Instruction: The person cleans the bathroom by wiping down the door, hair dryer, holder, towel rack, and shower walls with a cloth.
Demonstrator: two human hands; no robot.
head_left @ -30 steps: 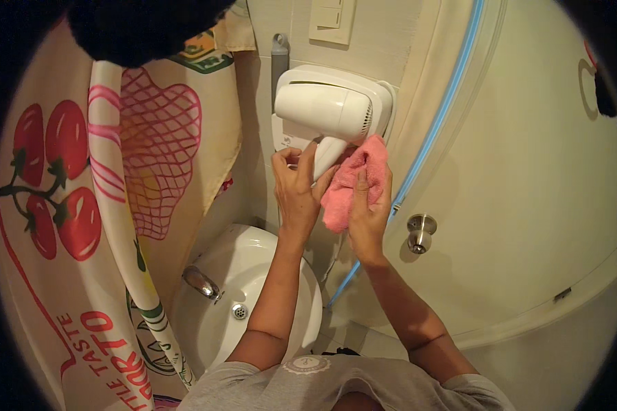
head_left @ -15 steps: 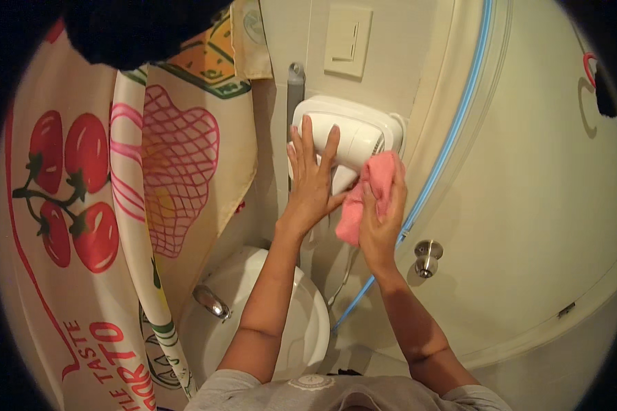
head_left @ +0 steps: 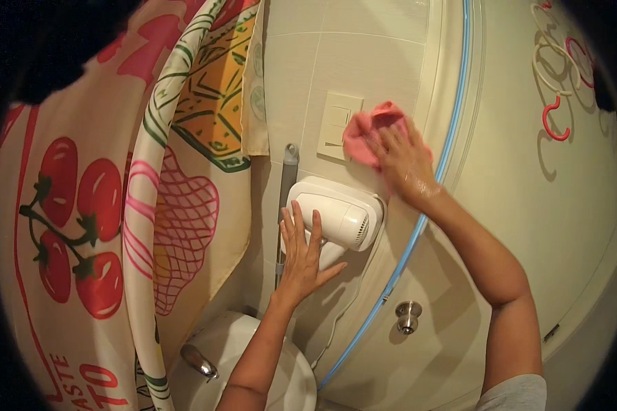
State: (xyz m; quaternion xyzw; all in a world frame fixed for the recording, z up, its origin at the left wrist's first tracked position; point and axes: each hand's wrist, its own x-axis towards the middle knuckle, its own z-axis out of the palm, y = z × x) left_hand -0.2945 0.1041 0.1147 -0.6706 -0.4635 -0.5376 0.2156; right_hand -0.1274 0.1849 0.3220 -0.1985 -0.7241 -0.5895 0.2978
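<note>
A white hair dryer (head_left: pixel 339 218) sits in its holder on the tiled wall. My left hand (head_left: pixel 300 257) lies against its left side with the fingers spread. Up and to the right, my right hand (head_left: pixel 406 164) presses a pink cloth (head_left: pixel 365 140) to the wall, its fingers on top of the cloth. The cloth reaches over the right edge of a cream light switch plate (head_left: pixel 330 127). Part of the plate is covered by it.
A fruit-printed curtain (head_left: pixel 192 226) hangs at the left. Below is a white washbasin (head_left: pixel 291 363) with a metal tap (head_left: pixel 199 362). A blue hose (head_left: pixel 410 246) runs along the door frame, beside a round door knob (head_left: pixel 408 316). Plastic hooks (head_left: pixel 555 118) hang at the upper right.
My right hand has carried the pink cloth from the hair dryer's right side up to the switch plate. My left hand stays at the dryer. The view has tilted upward.
</note>
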